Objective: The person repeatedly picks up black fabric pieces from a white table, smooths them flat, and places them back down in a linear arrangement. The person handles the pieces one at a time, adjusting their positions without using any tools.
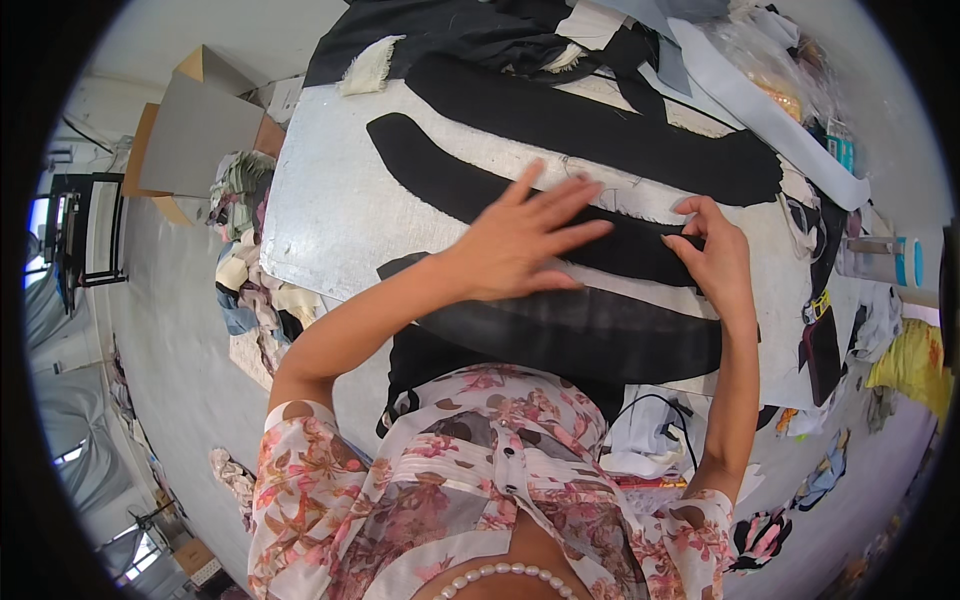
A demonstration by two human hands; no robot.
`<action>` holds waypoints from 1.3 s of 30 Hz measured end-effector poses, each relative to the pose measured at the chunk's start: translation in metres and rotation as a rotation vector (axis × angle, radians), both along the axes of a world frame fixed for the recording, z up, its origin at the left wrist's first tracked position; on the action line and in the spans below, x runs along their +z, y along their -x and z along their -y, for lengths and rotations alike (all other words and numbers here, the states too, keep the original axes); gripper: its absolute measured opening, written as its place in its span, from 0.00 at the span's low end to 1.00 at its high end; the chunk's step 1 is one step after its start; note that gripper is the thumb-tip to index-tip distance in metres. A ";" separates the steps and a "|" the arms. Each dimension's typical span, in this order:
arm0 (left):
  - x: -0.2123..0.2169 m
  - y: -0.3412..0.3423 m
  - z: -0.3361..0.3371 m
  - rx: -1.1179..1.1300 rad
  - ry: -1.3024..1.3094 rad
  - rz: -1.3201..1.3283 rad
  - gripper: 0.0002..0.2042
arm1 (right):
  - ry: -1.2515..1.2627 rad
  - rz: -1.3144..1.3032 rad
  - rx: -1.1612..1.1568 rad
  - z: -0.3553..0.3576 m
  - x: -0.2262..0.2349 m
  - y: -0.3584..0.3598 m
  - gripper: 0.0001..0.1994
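A curved black fabric strip lies across the pale table in front of me. My left hand is over its middle, palm down with the fingers spread. At the strip's right end my right hand pinches the upper edge between thumb and forefinger. Farther off, a second black strip with a frayed lower edge lies roughly parallel. Closest to my body is a wider, slightly shiny black piece, partly covered by my left forearm.
Dark cloth and scraps cover the far edge. A long white strip slants along the far right. A dark phone-like object sits at the right edge. Left of the table are a cardboard box and heaped fabric scraps.
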State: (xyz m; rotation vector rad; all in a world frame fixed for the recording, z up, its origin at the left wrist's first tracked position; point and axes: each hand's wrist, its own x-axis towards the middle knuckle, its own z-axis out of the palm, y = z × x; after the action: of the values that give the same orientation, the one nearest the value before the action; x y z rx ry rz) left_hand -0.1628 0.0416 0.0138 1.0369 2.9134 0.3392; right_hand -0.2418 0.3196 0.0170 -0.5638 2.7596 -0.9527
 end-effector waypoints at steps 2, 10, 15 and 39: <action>-0.011 0.004 -0.013 -0.046 -0.112 -0.002 0.40 | -0.004 -0.020 -0.011 -0.001 -0.001 -0.001 0.18; -0.020 0.006 -0.016 -0.052 -0.159 0.051 0.46 | 0.161 0.088 -0.013 -0.017 0.005 0.001 0.17; -0.020 0.007 -0.015 -0.054 -0.159 0.057 0.46 | 0.064 -0.091 -0.018 -0.013 -0.004 0.000 0.17; -0.024 0.021 -0.058 -0.204 -0.050 -0.017 0.45 | 0.022 -0.187 -0.339 -0.055 -0.012 0.004 0.16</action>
State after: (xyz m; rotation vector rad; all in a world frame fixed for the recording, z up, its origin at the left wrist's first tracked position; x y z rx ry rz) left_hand -0.1837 0.0996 -0.0102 1.3358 2.7927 0.3983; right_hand -0.2456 0.3748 0.0052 -0.1965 3.0822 -1.0457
